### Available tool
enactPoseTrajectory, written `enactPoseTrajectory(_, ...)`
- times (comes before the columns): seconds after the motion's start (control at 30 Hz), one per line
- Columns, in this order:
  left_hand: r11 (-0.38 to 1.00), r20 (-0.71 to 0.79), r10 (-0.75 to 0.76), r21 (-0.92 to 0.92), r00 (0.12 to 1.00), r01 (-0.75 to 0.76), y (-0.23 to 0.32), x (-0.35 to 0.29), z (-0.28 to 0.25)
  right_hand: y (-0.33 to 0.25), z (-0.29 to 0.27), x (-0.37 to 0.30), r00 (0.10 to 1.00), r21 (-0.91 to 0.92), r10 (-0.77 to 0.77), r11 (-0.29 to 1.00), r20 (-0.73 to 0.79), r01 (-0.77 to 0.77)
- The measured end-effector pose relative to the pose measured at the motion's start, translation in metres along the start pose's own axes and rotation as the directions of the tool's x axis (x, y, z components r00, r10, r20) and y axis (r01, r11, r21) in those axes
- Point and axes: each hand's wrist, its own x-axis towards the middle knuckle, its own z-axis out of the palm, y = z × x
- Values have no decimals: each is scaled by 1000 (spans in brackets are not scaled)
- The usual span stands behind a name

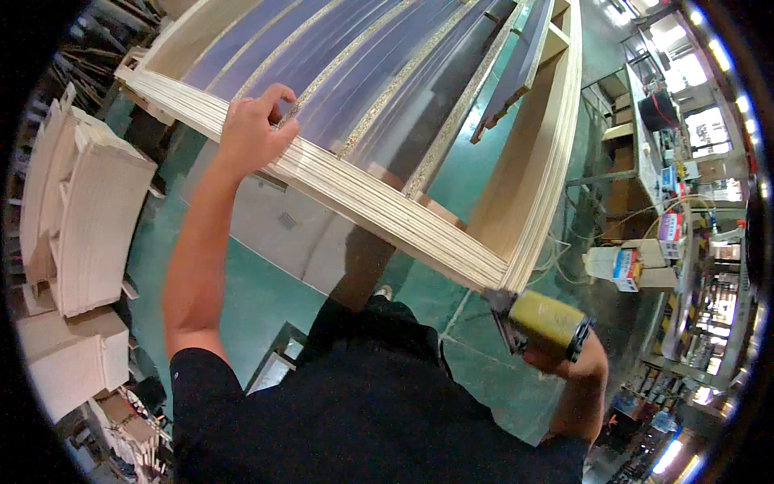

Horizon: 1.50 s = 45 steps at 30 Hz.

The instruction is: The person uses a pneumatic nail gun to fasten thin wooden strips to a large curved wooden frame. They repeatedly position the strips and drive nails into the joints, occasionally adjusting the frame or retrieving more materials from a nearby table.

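Observation:
A large wooden frame of layered plywood [379,194] lies before me, with several chipboard strips [387,101] running away from its near rail. My left hand [256,133] rests at the near rail on the left, its fingers curled round the near end of one chipboard strip [326,73]. On the right, my right hand [590,359] grips a yellow and black nail gun [550,321]. The tool's dark nose is close to the frame's near right corner; whether it touches the wood, I cannot tell.
Inside the frame's right part a loose dark board [516,77] lies slanted. Stacked pale wooden panels [105,218] stand at the left. Cardboard boxes [637,266] and a workbench [645,153] are on the right, with a hose [556,258] on the green floor.

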Motion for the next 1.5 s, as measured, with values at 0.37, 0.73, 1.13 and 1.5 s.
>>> enactPoseTrajectory(0.37,996,71,-63,64,995,58,9,3,-12,110,86,-5,973,264,210,948,-100,-178)
enactPoseTrajectory(0.73,740,-48,617,-304,786,-599,-45,-40,-51,-63,168,102,999,-100,-15,995,45,19)
enactPoseTrajectory(1.13,852,243,505,-293,828,-433,-131,25,-89,-260,244,271,981,-792,186,607,59,-67)
enactPoseTrajectory(1.5,866,398,487,-336,778,-370,-146,51,-89,-259,245,370,974,-760,175,650,144,-4)
